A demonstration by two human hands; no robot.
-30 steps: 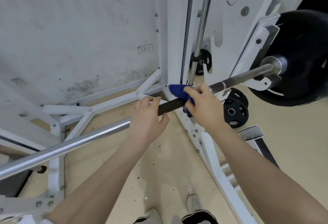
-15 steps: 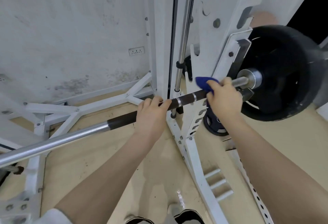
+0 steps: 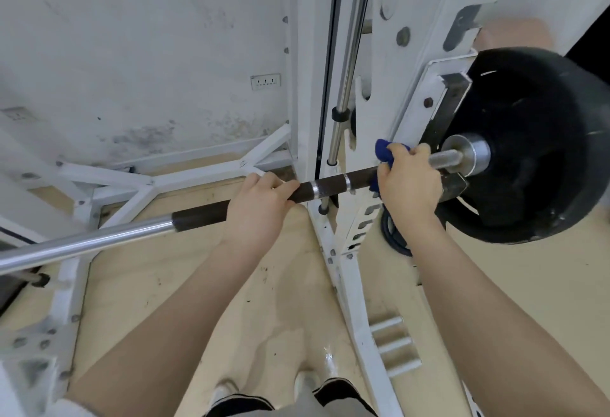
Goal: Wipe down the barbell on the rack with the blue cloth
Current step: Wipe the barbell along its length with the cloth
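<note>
The barbell [image 3: 333,185] runs from lower left to upper right across the white rack [image 3: 416,63]. Its left part is bright steel and its middle is dark with two silver rings. My left hand [image 3: 260,208] grips the dark section from above. My right hand [image 3: 409,185] is wrapped around the bar just left of the collar, with the blue cloth [image 3: 384,154] bunched under its fingers against the bar. Only a corner of the cloth shows. A large black weight plate [image 3: 541,165] sits on the bar's right end.
A chrome guide rod [image 3: 350,60] stands upright behind the bar. White frame struts [image 3: 148,182] cross the floor at left. A smaller plate [image 3: 394,238] lies low behind my right wrist. Storage pegs [image 3: 392,347] stick out near my feet. A wall socket [image 3: 265,81] is behind.
My right hand has slid the cloth to the right along the bar, from the middle knurl up to the collar by the plate. My left hand has kept its grip.
</note>
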